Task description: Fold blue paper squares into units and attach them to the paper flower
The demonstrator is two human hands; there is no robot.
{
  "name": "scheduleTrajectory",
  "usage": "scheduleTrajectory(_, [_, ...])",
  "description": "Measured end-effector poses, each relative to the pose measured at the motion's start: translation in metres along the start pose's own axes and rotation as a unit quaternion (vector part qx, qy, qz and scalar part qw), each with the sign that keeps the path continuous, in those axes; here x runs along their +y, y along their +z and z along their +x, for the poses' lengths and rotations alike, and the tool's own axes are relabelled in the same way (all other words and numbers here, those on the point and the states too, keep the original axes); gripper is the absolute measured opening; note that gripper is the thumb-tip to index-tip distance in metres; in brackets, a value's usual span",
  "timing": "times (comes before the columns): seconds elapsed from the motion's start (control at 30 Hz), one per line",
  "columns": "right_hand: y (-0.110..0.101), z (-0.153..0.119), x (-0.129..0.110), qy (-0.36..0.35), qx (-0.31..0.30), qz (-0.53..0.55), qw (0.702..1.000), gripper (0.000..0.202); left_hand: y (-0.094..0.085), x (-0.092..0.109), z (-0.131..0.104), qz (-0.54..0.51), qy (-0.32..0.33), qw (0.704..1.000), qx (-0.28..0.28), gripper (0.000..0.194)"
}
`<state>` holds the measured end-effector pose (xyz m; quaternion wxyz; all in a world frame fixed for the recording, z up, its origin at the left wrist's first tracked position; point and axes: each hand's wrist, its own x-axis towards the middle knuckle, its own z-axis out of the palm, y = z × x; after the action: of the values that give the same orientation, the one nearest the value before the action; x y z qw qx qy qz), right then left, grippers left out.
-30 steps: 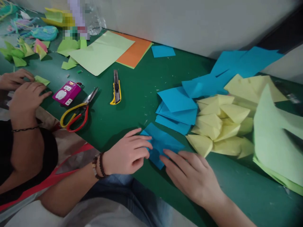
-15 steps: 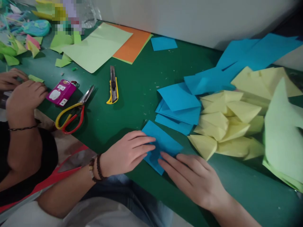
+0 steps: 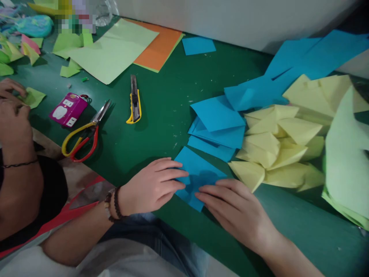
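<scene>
A small piece of blue paper point(image 3: 198, 166) lies on the green table in front of me. Flat on its left side rests my left hand point(image 3: 155, 184), open, fingers stretched out and slightly apart. On the opposite side, my right hand point(image 3: 236, 211) has its fingers bent and close together at the paper's right edge; the thumb is hidden underneath. Just beyond the paper sits a stack of folded blue papers point(image 3: 219, 119). Right of that lie several folded pale yellow paper pieces point(image 3: 268, 154).
Scissors point(image 3: 86, 130) with yellow and red handles, a yellow utility knife point(image 3: 134, 102) and a purple box point(image 3: 69, 109) lie left. Light green sheets point(image 3: 112, 50) overlap orange paper point(image 3: 160, 46) at the back. Another person's hand point(image 3: 14, 119) holds green paper at far left.
My right fingers have bent and drawn closer together at the paper's edge. My left hand stays on the paper. The other person's hands shifted left, showing more green paper. The view moved slightly.
</scene>
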<state>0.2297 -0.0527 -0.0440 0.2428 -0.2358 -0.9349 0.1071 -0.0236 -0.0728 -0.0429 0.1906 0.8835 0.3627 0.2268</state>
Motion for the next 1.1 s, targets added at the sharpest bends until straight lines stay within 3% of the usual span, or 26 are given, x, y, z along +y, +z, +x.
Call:
scheduleTrajectory(0.27, [-0.002, 0.015, -0.005, 0.119, 0.025, 0.072, 0.990, 0.014, -0.001, 0.004, 0.000, 0.020, 0.006, 1.000, -0.009, 0.019])
scheduleTrajectory(0.47, [-0.008, 0.008, 0.000, 0.064, -0.026, 0.106, 0.992, 0.017, -0.001, 0.004, 0.001, 0.021, -0.001, 0.999, -0.031, 0.021])
scheduleTrajectory(0.6, [-0.010, 0.006, 0.002, 0.063, -0.036, 0.115, 0.991, 0.016, -0.001, 0.003, 0.000, 0.018, 0.000, 0.999, -0.032, 0.021])
scheduleTrajectory(0.7, [-0.008, 0.009, -0.001, 0.088, -0.018, 0.120, 0.989, 0.014, -0.001, 0.004, 0.000, 0.016, 0.006, 1.000, -0.023, 0.020])
scheduleTrajectory(0.9, [0.000, 0.013, -0.011, 0.211, 0.019, 0.090, 0.973, 0.006, -0.001, 0.006, 0.001, 0.016, 0.031, 0.999, 0.018, 0.018])
scheduleTrajectory(1.1, [0.003, 0.016, -0.014, 0.189, 0.034, 0.043, 0.980, 0.006, 0.000, 0.007, 0.000, 0.029, 0.025, 0.999, -0.018, 0.024])
